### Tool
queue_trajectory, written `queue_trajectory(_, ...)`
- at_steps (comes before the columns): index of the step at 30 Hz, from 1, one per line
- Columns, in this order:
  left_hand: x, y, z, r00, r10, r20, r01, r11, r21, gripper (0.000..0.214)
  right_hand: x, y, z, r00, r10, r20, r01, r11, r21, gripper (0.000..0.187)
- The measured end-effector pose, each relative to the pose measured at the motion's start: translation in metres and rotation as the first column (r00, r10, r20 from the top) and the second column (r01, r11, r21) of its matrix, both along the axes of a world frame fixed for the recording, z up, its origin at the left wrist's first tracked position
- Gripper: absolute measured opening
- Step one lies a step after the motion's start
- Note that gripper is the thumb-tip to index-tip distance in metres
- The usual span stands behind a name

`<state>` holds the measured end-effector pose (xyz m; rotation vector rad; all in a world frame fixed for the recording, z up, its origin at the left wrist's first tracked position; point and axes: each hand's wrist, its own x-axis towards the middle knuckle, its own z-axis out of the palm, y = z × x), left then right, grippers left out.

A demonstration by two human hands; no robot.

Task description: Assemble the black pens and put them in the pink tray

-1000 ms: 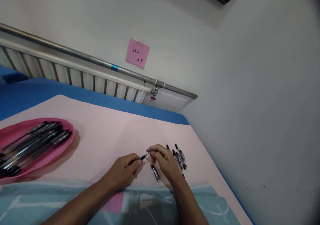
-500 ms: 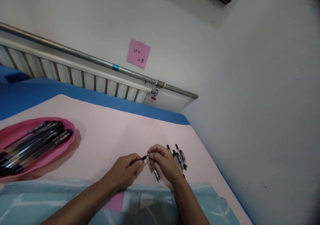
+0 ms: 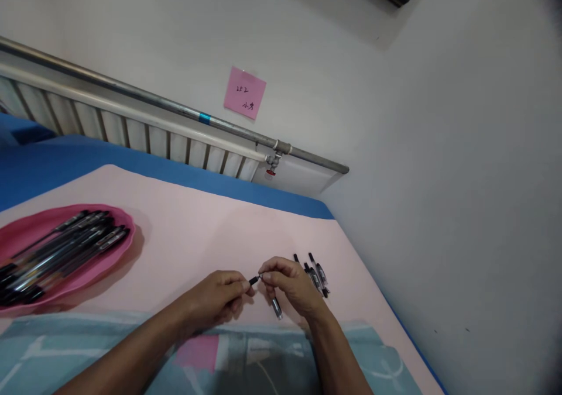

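Observation:
My left hand (image 3: 222,294) pinches a thin black pen piece (image 3: 253,280), its narrow end angled up to the right. Thumb and fingers of my right hand (image 3: 287,284) close on the small metallic tip (image 3: 260,275) at that end; the exact part is partly hidden by the fingers. Below my right palm a short clear-and-black pen part (image 3: 276,308) lies on the pink table mat. To the right of this hand, several black pen parts (image 3: 322,275) rest side by side, some of them partly covered by the hand.
On the left stands a pink oval basket (image 3: 125,246) with many black pens (image 3: 65,254) in it. A blue patterned cloth (image 3: 79,348) covers the near edge. Behind the table (image 3: 175,219) are a radiator (image 3: 134,136) and a pipe (image 3: 153,102); a wall rises at right.
My left hand has shifted slightly, and a bit more of the black piece shows between the hands. Both hands keep their pinch. The view has moved very little.

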<state>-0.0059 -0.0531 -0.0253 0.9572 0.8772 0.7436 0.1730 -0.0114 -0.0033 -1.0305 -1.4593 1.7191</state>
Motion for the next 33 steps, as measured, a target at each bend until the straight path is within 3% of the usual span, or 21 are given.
queue_trajectory(7, -0.007, -0.004, 0.018, 0.998, -0.056, 0.009, 0.056, 0.998, -0.039, 0.032, -0.003, -0.003, 0.006, 0.999, 0.009, 0.052, -0.009, 1.0, -0.001, 0.01)
queue_trajectory(17, -0.003, 0.0, 0.003, 0.997, -0.01, 0.074, 0.011, 1.0, -0.009, 0.023, -0.009, -0.004, -0.003, 0.998, -0.037, 0.051, 0.037, 0.999, 0.001, 0.011)
queue_trajectory(25, -0.001, -0.003, 0.012, 1.0, 0.03, -0.008, -0.031, 0.999, -0.028, 0.027, -0.013, -0.005, -0.007, 0.996, -0.082, 0.031, 0.084, 0.995, -0.062, 0.015)
queue_trajectory(33, -0.008, -0.003, 0.022, 1.0, 0.01, 0.026, -0.008, 0.995, -0.097, 0.032, -0.022, -0.006, -0.009, 0.978, -0.107, -0.178, 0.084, 0.988, -0.132, 0.016)
